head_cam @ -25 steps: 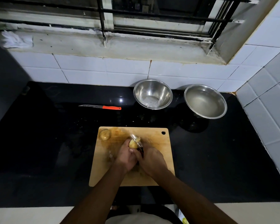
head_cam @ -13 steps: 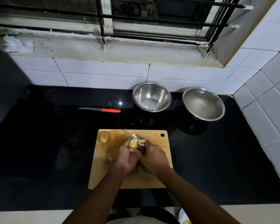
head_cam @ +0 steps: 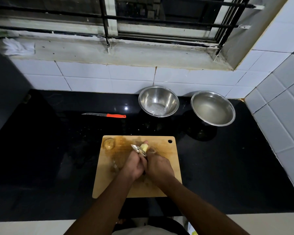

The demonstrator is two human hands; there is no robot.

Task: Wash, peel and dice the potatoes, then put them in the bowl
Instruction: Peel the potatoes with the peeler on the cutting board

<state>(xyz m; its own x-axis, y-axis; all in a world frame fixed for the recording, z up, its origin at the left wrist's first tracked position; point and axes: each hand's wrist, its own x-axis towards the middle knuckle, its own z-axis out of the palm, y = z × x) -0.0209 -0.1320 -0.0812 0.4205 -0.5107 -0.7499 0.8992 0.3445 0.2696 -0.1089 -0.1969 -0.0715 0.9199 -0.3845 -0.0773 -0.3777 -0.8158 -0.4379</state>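
Over the wooden cutting board (head_cam: pixel 161 187), the left hand (head_cam: pixel 133 167) grips the half-peeled potato (head_cam: pixel 144 147) tight while the right hand (head_cam: pixel 159 168), wrapped round the peeler (head_cam: pixel 138 149), should take thin strokes, turning the potato.

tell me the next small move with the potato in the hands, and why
Probably turn the potato a little in the left hand and take another stroke with the peeler held in the right hand. The end that shows is already pale, the rest is hidden by the fingers, and the knife lies untouched beyond the cutting board, so dicing looks premature.

Counter (head_cam: pixel 227 167) right of cutting board (head_cam: pixel 170 167) lies open; bowls (head_cam: pixel 159 101) crowd behind.
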